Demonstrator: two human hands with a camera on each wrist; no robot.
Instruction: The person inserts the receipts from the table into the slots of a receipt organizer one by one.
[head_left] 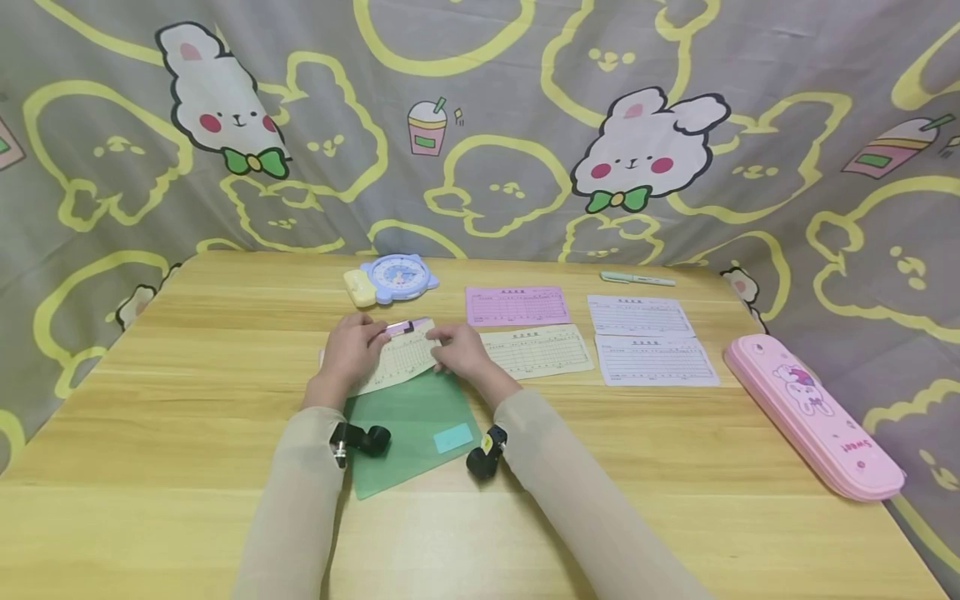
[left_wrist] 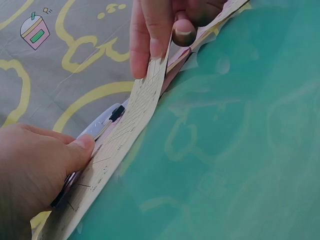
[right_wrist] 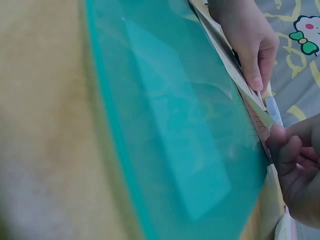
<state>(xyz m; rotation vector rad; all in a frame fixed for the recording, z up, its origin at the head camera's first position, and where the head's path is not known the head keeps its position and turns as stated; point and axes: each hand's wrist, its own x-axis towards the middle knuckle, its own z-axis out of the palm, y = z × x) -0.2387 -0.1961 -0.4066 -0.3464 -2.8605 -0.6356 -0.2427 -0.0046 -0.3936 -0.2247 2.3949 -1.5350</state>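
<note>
A translucent green file folder with a pale blue label lies in front of the person. A pale yellow printed slip covers its far part, with pink paper showing behind. Along the top edge runs a metal clip with black ends. The left hand holds the folder's top edge at the clip, its thumb against the clip in the left wrist view. Between thumb and fingers, the right hand pinches the slip's upper right corner, which is raised in the right wrist view. Whether the clip grips the papers cannot be told.
To the right lie another yellow slip, a pink slip and two white slips. A pen and a blue clock-shaped toy are at the back. A pink pencil case sits at the right edge.
</note>
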